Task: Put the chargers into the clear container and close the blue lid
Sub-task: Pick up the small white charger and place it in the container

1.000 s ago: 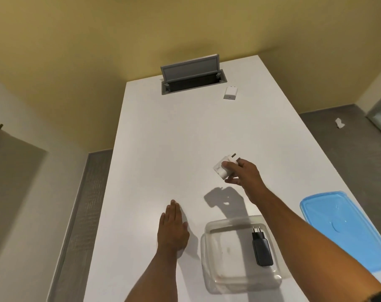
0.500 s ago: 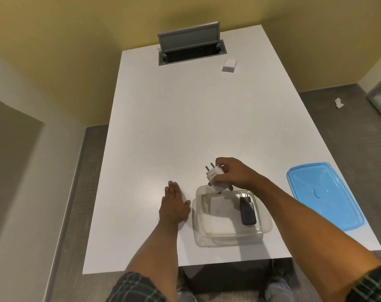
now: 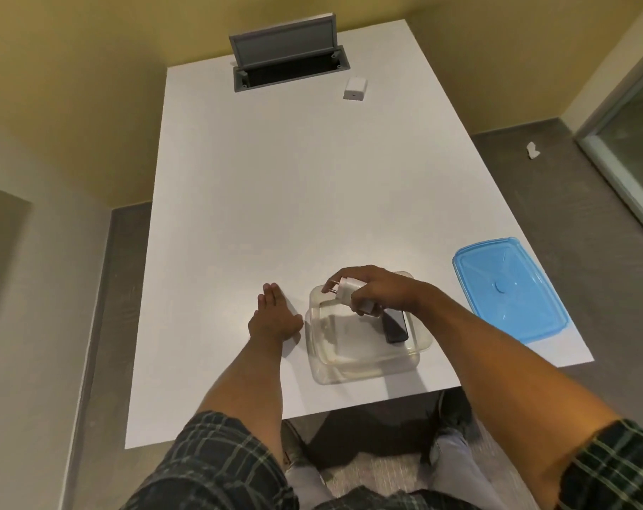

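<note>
A clear container (image 3: 364, 366) stands near the table's front edge. Inside it lies a black charger (image 3: 395, 327), partly hidden under my right hand. My right hand (image 3: 382, 290) is shut on a white charger (image 3: 353, 293) with its prongs pointing left, held just above the container's far left part. My left hand (image 3: 274, 316) rests flat and open on the table, just left of the container. The blue lid (image 3: 507, 288) lies flat to the right of the container. Another white charger (image 3: 355, 89) sits far back on the table.
The white table (image 3: 276, 196) has an open grey cable hatch (image 3: 288, 64) at its far end. The table's front edge runs just below the container. A scrap of white paper (image 3: 532, 150) lies on the floor at right.
My right hand carried the white charger from mid-table back toward me, to just over the container. The left hand stayed flat. The camera view tilted down.
</note>
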The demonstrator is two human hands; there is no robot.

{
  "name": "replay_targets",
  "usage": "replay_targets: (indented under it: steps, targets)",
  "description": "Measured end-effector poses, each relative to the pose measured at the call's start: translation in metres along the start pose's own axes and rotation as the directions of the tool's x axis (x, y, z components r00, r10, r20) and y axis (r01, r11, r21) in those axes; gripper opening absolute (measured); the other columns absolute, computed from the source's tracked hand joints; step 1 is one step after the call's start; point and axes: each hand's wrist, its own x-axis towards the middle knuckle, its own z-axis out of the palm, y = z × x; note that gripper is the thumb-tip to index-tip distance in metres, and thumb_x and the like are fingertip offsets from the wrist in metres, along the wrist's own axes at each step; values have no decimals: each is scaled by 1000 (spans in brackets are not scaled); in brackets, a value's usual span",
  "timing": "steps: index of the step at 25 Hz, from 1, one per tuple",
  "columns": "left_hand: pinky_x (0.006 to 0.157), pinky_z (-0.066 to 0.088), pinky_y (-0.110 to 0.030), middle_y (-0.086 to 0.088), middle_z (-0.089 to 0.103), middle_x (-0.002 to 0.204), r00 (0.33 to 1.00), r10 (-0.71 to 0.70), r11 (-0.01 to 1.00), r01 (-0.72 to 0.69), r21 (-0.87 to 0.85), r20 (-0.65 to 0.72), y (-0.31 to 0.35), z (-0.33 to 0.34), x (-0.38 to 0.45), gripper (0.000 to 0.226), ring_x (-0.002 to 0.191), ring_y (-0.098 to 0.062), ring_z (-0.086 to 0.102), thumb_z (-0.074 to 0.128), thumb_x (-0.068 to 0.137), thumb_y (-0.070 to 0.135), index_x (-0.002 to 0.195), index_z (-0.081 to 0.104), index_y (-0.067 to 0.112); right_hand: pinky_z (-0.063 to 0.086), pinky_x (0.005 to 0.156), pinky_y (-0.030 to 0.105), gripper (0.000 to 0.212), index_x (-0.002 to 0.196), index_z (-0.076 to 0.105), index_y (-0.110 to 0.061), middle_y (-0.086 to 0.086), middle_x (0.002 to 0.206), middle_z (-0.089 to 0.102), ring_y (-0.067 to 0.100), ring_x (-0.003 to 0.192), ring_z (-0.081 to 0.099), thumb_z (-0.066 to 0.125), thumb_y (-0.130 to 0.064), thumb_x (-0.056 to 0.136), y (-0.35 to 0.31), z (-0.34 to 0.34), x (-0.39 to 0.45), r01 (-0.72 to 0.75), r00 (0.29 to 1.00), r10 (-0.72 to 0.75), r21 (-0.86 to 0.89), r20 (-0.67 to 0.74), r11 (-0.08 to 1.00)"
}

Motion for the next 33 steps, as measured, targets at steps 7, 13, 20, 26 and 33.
replay_targets:
  steps: [7, 13, 20, 26, 33]
  targets:
    - [126, 21, -48, -6, -18, 172, 999, 22, 1000, -22, 0, 43, -5, -4, -3, 92, 161, -25, -6, 47, 102, 42, 163, -15, 10, 49, 68, 37, 20, 102, 58, -20, 11, 95, 66, 26, 81, 63, 54, -25, 84, 10, 15, -2, -274, 962, 262, -268, -80, 924]
    - [126, 20, -49, -4, -20, 171, 998, 34, 999, -33, -21, 44, -7, -2, -5, 92, 161, -25, -7, 46, 103, 42, 163, -16, 10, 39, 80, 41, 45, 118, 45, -19, 3, 94, 58, 28, 90, 57, 33, -55, 92, 30, 29, 4, -305, 952, 185, -699, -244, 647]
    - [127, 18, -48, -5, -21, 171, 998, 48, 999, -47, -19, 40, -10, -1, -2, 92, 161, -26, -8, 46, 103, 43, 162, -16, 10, 44, 74, 35, 48, 121, 57, -20, 4, 104, 69, 28, 101, 64, 63, -42, 79, 39, 47, 15, -355, 909, 10, -764, -416, 539]
    - [126, 20, -47, -6, -19, 171, 999, 50, 999, -50, -18, 7, -8, 2, -2, 92, 161, -27, -6, 47, 104, 42, 162, -15, 8, 49, 67, 31, 34, 111, 61, -10, 7, 105, 70, 28, 95, 70, 68, -21, 80, 50, 64, 13, -461, 860, 49, -731, -508, 503]
    - [127, 21, -48, -6, -19, 171, 999, 50, 999, -50, -22, 15, -9, 3, -3, 92, 161, -27, -7, 46, 104, 42, 162, -16, 9, 44, 62, 28, 29, 116, 61, -7, 7, 104, 73, 25, 95, 72, 63, -16, 88, 56, 74, 20, -502, 843, 59, -740, -535, 447]
